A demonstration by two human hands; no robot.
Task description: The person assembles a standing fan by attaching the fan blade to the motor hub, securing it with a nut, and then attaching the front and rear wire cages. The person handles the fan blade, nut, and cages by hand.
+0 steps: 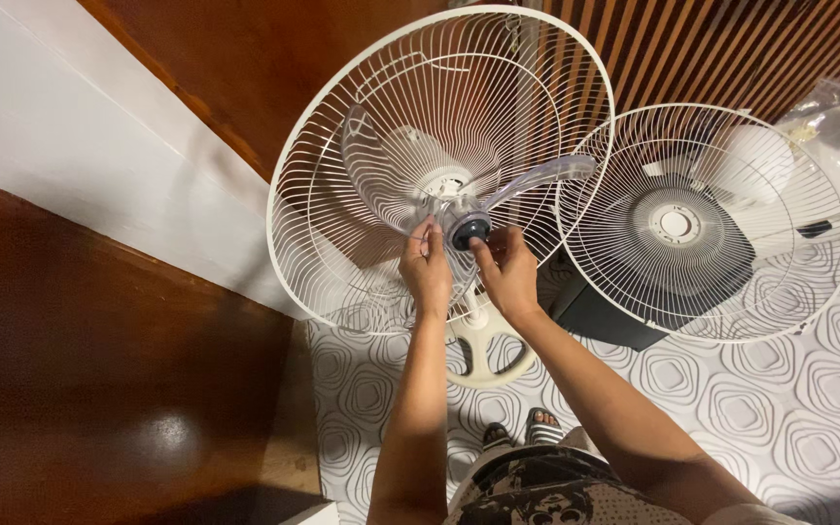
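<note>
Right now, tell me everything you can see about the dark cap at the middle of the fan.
The cap is small, round and dark blue-grey, plastic by its look. It sits at the hub of the clear blades, in front of the white rear cage. The right hand pinches it with its fingertips; the left hand is beside it, at the hub.

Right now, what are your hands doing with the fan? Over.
Left hand steadying the clear blade at the hub. Right hand pinching the dark blade cap. Rear grille on the fan, front grille set aside at right. Nothing in the way.
</note>
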